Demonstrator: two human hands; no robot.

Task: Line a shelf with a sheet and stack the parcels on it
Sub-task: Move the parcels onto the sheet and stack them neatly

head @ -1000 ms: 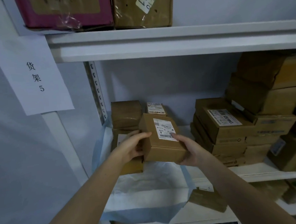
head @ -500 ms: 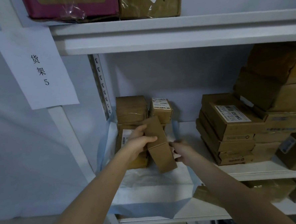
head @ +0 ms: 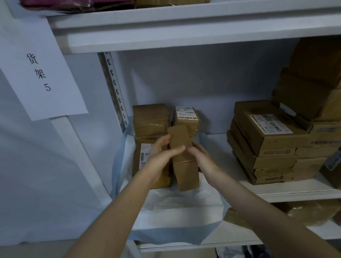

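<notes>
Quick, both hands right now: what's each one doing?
Left hand: holds the brown parcel by its left side.
Right hand: grips the same parcel by its right side.

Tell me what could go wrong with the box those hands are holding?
The box stands upright, narrow end down, between the left hand and right hand, so it might topple when released. The sheet hangs loose over the front edge of the shelf; pushing the box back could drag or bunch it.

We're gripping a brown parcel (head: 185,168) on end between our left hand (head: 161,156) and right hand (head: 203,157), over the white sheet (head: 180,210), just beside the left stack (head: 150,121).
</notes>
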